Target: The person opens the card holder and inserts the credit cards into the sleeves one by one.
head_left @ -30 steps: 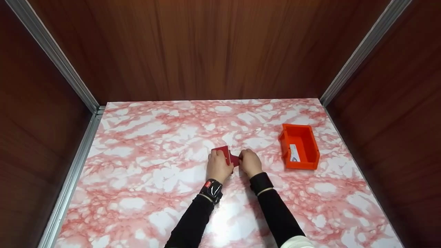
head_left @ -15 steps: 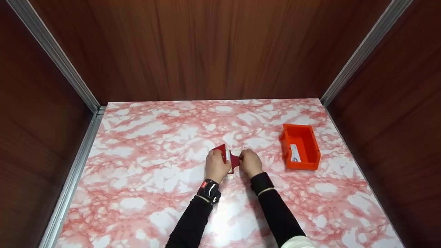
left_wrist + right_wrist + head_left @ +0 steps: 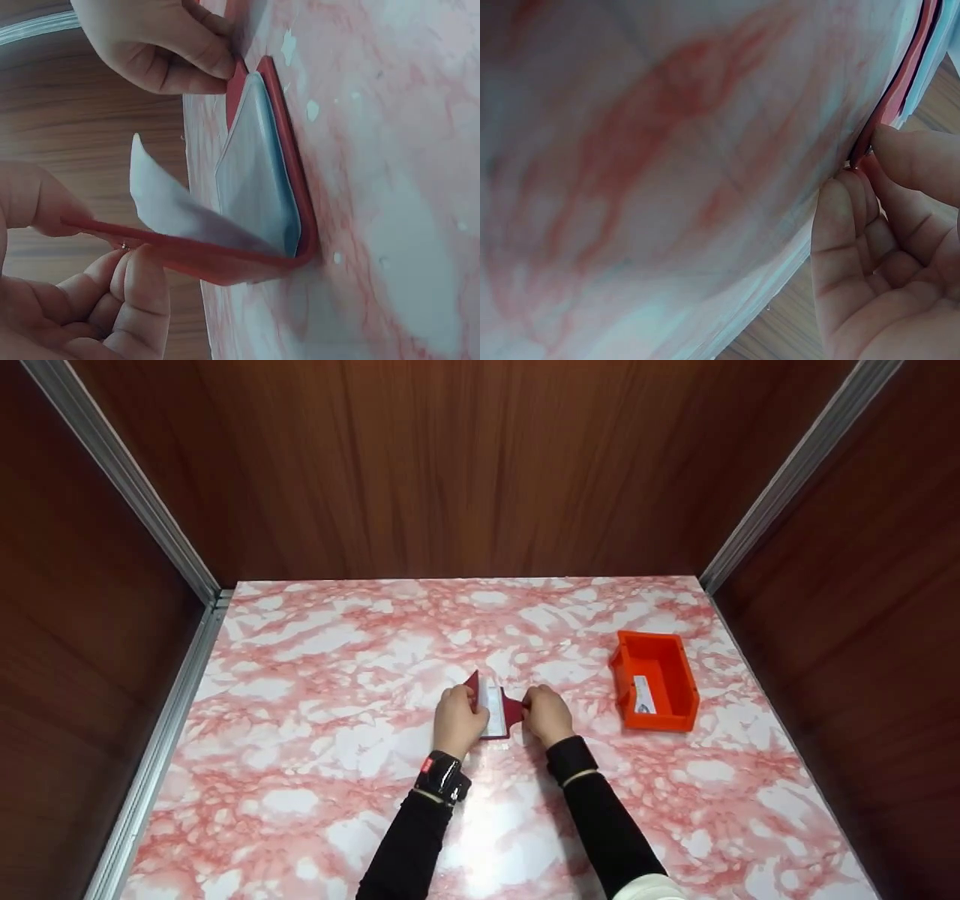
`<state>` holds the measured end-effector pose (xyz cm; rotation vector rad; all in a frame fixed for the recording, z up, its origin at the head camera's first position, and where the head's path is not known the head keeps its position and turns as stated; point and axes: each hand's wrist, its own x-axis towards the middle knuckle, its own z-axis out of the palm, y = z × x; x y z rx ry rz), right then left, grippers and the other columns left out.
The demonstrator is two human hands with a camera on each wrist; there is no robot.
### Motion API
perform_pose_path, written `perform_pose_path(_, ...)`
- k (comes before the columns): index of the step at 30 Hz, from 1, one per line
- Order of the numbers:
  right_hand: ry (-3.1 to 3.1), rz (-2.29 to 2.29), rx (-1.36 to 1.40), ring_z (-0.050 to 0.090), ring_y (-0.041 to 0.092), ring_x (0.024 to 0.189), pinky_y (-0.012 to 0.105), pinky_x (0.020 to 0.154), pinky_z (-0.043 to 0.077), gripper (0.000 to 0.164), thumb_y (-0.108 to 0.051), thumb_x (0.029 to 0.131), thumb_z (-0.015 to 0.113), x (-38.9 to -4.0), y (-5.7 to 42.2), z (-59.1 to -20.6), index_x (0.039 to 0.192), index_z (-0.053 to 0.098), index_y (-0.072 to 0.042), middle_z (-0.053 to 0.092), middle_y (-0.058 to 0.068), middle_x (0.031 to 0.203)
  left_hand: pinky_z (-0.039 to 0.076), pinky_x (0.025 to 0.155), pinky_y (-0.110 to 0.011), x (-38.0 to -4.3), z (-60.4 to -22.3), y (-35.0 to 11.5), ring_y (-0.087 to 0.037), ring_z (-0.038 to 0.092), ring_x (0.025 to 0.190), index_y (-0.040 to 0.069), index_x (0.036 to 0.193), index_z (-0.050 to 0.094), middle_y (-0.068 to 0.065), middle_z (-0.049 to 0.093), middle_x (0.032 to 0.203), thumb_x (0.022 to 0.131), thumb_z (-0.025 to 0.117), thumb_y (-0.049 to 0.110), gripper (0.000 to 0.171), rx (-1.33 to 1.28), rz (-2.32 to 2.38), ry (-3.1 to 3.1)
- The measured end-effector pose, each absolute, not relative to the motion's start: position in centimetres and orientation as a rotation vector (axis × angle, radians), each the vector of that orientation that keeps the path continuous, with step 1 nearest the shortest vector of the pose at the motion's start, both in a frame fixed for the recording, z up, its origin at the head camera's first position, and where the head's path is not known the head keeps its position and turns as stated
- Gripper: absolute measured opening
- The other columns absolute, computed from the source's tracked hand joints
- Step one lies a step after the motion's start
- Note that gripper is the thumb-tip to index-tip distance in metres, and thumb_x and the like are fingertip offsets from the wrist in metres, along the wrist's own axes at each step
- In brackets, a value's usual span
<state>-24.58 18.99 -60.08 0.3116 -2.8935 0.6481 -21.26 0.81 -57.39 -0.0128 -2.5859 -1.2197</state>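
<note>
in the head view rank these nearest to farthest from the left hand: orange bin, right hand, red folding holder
1. Red folding holder: gripped by the left hand
2. Right hand: at the holder's right side, pinching it
3. Orange bin: farther right, apart from both hands

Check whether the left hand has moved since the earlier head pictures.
Yes: in the head view, the left hand has shifted left, farther from the orange bin, still pinching the red cover.
</note>
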Motion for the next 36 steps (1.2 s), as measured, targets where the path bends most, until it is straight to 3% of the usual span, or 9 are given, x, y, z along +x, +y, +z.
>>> perform_pose_path(11, -2.895, 0.655, 0.306, 0.062, 0.034, 0.076, 0.045, 0.071, 0.051, 0.012, 0.000, 0.079, 0.076, -24.7, 19.2, -60.1, 0.082, 0.064, -0.003, 0.057, 0.010, 0.081, 0.049, 0.075, -0.041, -21.3, -57.5, 0.6, -0.029, 0.058, 0.079, -0.004, 0.096, 0.063, -0.010, 0.056, 0.085, 0.076, 0.068, 0.009, 0.024, -0.022, -1.206, -2.560)
perform_pose_path(23, -2.907, 0.698, 0.290, 0.062, 0.034, 0.079, 0.045, 0.074, 0.051, 0.012, 0.000, 0.079, 0.076, -24.8, 19.1, -60.3, 0.082, 0.065, -0.003, 0.059, 0.011, 0.083, 0.049, 0.080, -0.042, -21.2, -58.0, 1.5, -0.033, 0.057, 0.086, -0.006, 0.102, 0.062, -0.015, 0.055, 0.093, 0.072, 0.078, 0.019, 0.041, -0.039, -1.096, -2.571)
perform_pose_path(31, -2.911, 0.667, 0.286, 0.061, 0.032, 0.076, 0.044, 0.073, 0.051, 0.010, 0.000, 0.079, 0.075, -24.8, 19.1, -60.2, 0.081, 0.066, -0.003, 0.058, 0.010, 0.081, 0.049, 0.078, -0.043, -21.0, -58.3, 2.4, -0.034, 0.053, 0.088, -0.005, 0.105, 0.057, -0.016, 0.050, 0.095, 0.063, 0.089, 0.028, 0.062, -0.082, -0.947, -2.600)
perform_pose_path(36, -2.904, 0.668, 0.289, 0.062, 0.033, 0.075, 0.045, 0.072, 0.051, 0.011, 0.000, 0.078, 0.076, -24.8, 19.1, -60.2, 0.081, 0.065, -0.002, 0.058, 0.010, 0.081, 0.048, 0.079, -0.042, -21.0, -58.6, 2.8, -0.034, 0.051, 0.089, -0.003, 0.101, 0.055, -0.016, 0.049, 0.096, 0.058, 0.092, 0.027, 0.064, -0.110, -0.845, -2.619)
